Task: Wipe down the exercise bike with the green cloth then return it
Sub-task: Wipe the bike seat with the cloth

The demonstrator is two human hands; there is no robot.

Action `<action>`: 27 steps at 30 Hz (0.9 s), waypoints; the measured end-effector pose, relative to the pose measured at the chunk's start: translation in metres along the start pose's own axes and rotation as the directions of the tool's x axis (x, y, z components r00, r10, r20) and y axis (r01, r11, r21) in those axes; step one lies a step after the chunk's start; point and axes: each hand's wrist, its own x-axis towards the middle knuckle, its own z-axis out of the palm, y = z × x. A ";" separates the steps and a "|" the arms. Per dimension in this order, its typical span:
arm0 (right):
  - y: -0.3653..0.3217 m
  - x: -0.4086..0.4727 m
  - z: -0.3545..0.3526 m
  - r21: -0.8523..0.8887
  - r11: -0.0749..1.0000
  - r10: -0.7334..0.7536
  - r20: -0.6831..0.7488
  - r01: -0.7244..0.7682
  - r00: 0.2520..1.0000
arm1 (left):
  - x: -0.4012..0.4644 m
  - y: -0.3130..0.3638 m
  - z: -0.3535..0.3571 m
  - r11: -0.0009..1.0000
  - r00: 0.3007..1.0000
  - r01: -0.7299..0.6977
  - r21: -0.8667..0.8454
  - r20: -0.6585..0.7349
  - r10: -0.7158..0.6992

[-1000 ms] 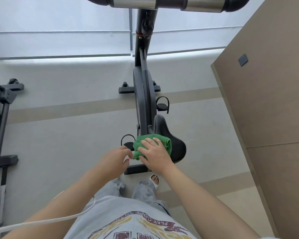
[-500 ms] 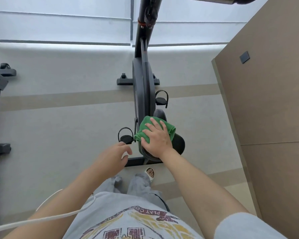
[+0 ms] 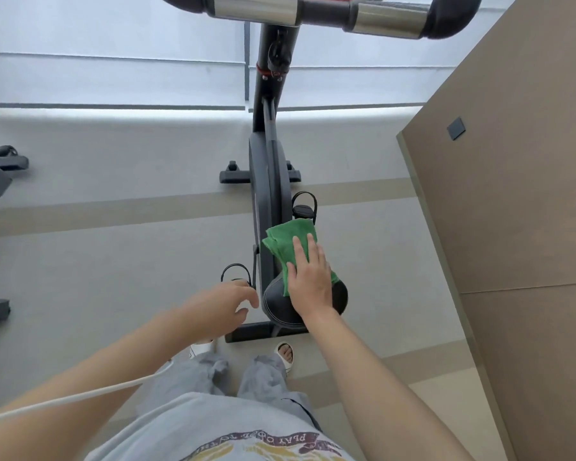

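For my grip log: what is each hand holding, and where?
Right hand presses flat on the green cloth's near end, on the saddle; left hand holds nothing.

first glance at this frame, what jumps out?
The green cloth, bright against the black bike, lies over the front of the saddle with the right hand pressing flat on it. The left hand hovers loosely curled just left of the saddle, holding nothing. At the top edge, the chrome-and-black handlebar spans the frame.
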 end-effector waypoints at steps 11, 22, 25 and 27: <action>-0.026 0.023 -0.009 -0.159 0.944 0.321 0.236 -0.290 0.917 | 0.064 0.017 -0.009 0.951 0.980 0.087 0.296 0.147 -0.135; -0.023 0.096 -0.002 -0.110 0.970 0.234 0.162 -0.218 0.959 | 0.041 0.034 0.054 0.957 0.952 0.268 -0.107 -0.124 -0.280; -0.022 0.107 -0.003 -0.122 0.974 0.212 0.171 -0.193 0.962 | 0.044 0.030 0.057 0.952 0.950 0.271 -0.143 -0.117 -0.288; -0.022 0.115 -0.002 -0.143 0.971 0.217 0.196 -0.191 0.956 | 0.047 0.027 0.056 0.949 0.951 0.270 -0.163 -0.109 -0.289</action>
